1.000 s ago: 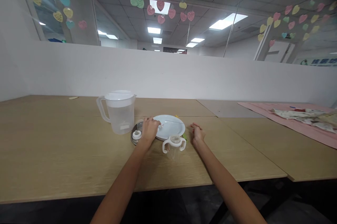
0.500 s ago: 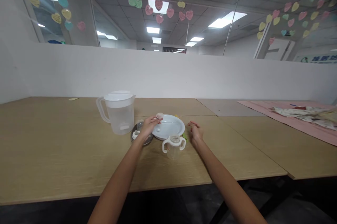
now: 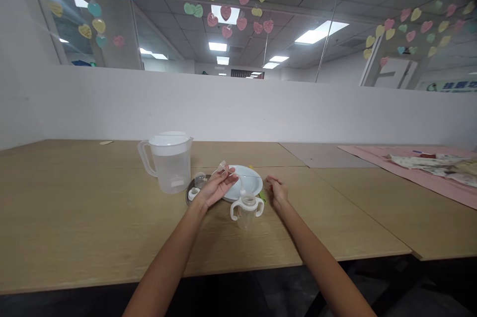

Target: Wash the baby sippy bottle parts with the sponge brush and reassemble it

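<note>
My left hand is raised a little over the white plate, palm turned up, pinching a small clear straw piece with a thin tube hanging from it. Just in front of the plate stands a clear baby cup with two white handles. My right hand rests on the wooden table to the right of the cup, fingers loosely curled, holding nothing. Left of my left hand, a small metal dish holds a white cap.
A clear plastic jug with a white lid stands left of the plate. A pink cloth with crumpled fabric lies at the far right. A white partition wall runs behind the table. The table's front edge is close to me.
My left hand has lifted the small clear piece off the plate and turned palm up. My right hand has stayed beside the cup.
</note>
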Demonstrator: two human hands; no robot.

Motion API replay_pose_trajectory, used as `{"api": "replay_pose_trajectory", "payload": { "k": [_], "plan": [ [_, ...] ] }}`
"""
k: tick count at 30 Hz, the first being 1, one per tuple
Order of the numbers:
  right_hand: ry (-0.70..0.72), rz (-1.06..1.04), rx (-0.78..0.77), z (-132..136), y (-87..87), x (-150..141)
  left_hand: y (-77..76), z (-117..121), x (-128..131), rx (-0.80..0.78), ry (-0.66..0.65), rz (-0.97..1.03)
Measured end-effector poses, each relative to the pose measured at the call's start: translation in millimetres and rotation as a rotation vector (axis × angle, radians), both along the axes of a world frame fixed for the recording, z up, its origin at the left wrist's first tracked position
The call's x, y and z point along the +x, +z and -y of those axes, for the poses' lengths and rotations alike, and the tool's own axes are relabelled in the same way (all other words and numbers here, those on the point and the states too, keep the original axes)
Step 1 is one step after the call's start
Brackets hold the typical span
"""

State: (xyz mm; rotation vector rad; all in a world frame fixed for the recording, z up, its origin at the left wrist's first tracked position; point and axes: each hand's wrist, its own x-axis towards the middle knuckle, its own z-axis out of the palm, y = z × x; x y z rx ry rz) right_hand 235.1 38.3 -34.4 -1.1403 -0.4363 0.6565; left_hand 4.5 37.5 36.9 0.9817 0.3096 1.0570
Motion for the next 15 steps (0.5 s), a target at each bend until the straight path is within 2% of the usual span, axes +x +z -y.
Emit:
{"api": "replay_pose_trajectory", "payload": {
  "k": [8, 12, 15],
  "plan": [
    [0.059, -0.016, 0.009, 2.9, 3.2, -2.7, -4.2, 6.2, 1.6, 0.052, -0.169, -0.040],
    [0.059, -0.025, 0.010, 2.7, 3.9, -2.1, -2.4, 8.4, 3.8, 0.092, -0.125, -0.120],
    [0.077, -0.017, 0.021, 2.5, 3.2, -1.7, 2.5, 13.6, 5.1, 0.186, -0.096, -0.232]
  ]
}}
